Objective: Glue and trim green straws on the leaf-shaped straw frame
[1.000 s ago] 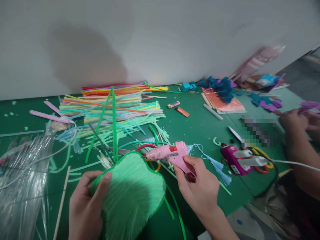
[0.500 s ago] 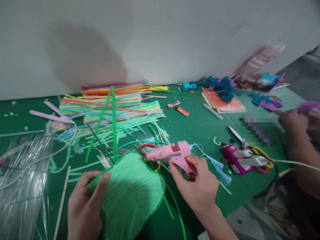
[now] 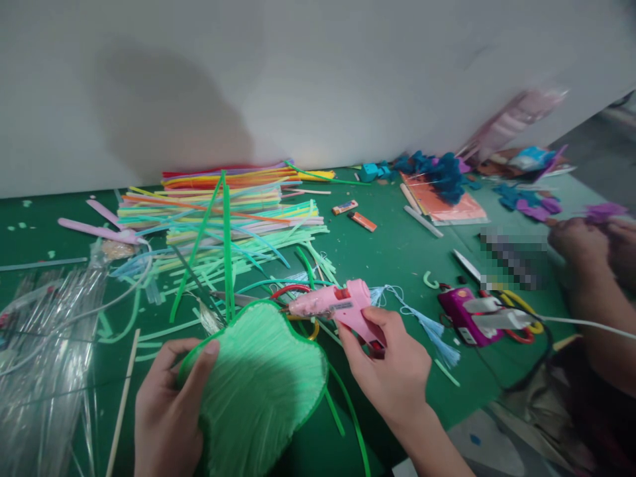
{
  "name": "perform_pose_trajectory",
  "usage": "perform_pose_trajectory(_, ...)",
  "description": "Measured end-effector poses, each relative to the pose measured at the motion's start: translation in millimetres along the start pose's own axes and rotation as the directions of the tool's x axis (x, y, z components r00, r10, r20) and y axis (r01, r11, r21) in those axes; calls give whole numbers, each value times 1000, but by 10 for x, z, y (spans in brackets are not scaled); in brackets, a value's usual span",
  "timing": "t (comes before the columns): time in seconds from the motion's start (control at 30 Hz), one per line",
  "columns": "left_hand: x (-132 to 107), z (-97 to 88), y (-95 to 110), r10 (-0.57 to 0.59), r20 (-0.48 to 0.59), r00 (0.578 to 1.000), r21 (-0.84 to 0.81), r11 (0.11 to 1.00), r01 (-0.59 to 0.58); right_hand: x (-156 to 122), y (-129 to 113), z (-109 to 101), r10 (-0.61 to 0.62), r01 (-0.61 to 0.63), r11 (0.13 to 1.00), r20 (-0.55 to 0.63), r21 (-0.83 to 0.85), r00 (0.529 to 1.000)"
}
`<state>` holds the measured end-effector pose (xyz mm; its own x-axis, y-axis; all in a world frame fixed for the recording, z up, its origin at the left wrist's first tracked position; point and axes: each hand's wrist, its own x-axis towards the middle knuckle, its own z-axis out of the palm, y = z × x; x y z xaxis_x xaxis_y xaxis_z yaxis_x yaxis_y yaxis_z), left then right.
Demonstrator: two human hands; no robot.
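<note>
My left hand (image 3: 176,404) pinches the left edge of a green leaf-shaped piece (image 3: 263,384), thumb on top and fingers behind. The piece has a fuzzy darker green rim. Green pipe cleaners (image 3: 228,252) rise beyond its upper edge. In my right hand (image 3: 387,361) is a pink glue gun (image 3: 338,303), gripped by its handle. Its nozzle points left, at or very near the upper rim of the green piece; whether it touches I cannot tell. Behind the glue gun lie scissors with red and yellow handles (image 3: 293,290), partly covered.
Bundles of coloured pipe cleaners (image 3: 223,215) lie along the wall. Clear plastic sleeves (image 3: 50,371) cover the left. Two lighters (image 3: 362,221), blue tassels (image 3: 437,334) and a purple power strip (image 3: 470,317) with a cable sit rightward. Another person's hands (image 3: 581,245) work at the far right.
My right hand and the glue gun have shifted very slightly left. The left hand and green piece stay put. The other person's hands have moved a little.
</note>
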<state>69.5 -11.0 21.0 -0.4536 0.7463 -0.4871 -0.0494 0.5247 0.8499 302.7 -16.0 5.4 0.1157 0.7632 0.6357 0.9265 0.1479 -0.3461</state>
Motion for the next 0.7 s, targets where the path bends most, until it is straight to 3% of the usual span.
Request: perform_pose_trajectory(0.7, 135, -83, -73, -8, -23, 1000, -3, 1000, 8, 18, -38, 16, 0, 0, 1000, -7, 17, 1000)
